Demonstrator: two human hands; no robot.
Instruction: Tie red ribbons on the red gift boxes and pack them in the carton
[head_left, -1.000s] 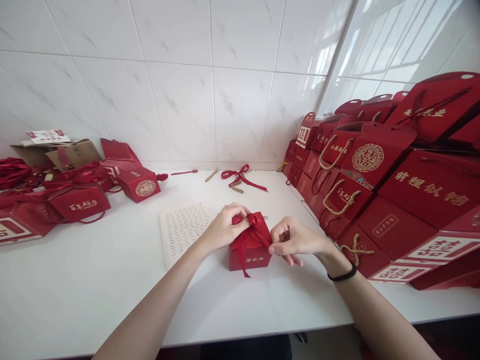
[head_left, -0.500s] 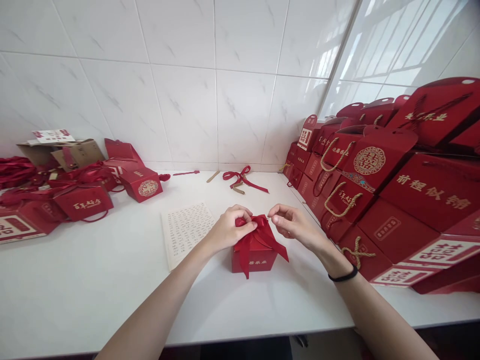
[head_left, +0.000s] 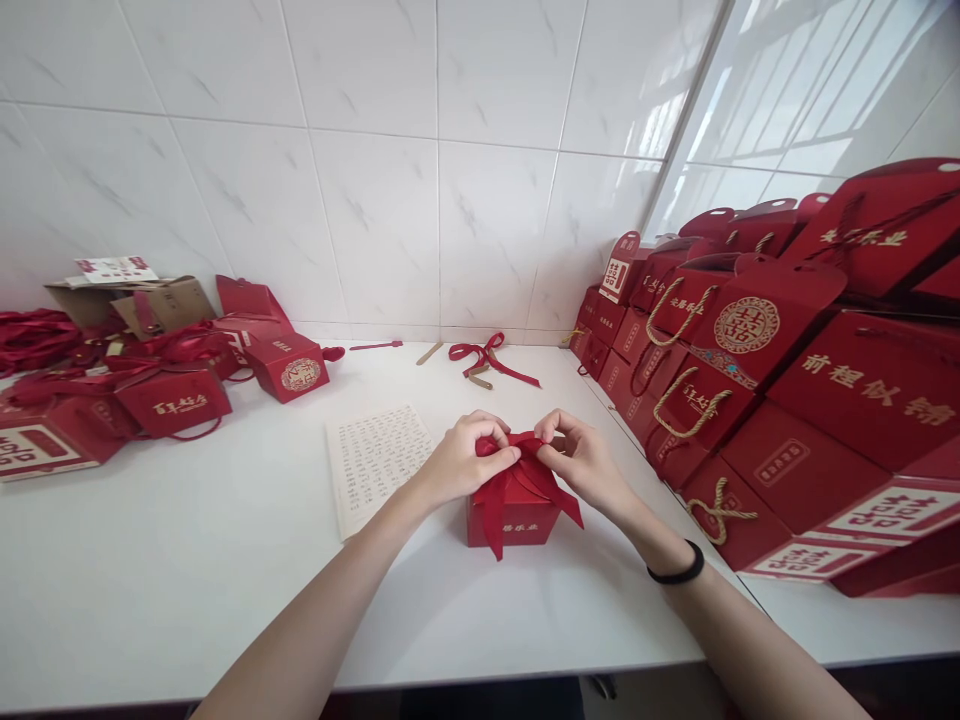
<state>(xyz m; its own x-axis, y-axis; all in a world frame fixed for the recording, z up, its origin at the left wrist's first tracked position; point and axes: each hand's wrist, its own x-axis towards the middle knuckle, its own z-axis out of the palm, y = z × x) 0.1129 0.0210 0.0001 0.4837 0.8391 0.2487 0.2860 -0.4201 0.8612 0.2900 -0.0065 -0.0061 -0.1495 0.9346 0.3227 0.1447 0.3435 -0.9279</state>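
A small red gift box (head_left: 510,522) with gold lettering stands upright on the white table in front of me. On its top sits a red ribbon bow (head_left: 528,468), its two tails hanging down over the front and the right side. My left hand (head_left: 474,458) pinches the left part of the bow between thumb and fingers. From the right, my right hand (head_left: 576,460), with a black band at the wrist, grips the bow's right loop between thumb and forefinger. The fingers partly hide the knot and loops.
Red gift boxes (head_left: 750,420) with rope handles are stacked high at the right. More red boxes (head_left: 289,365) and ribbons lie left. A handwritten sheet (head_left: 375,460) lies beside my left forearm. A loose ribbon bow (head_left: 495,358) rests near the tiled wall.
My right hand has moved left and in to the bow and now grips its right loop. My left hand stays on the bow. The view has shifted slightly.
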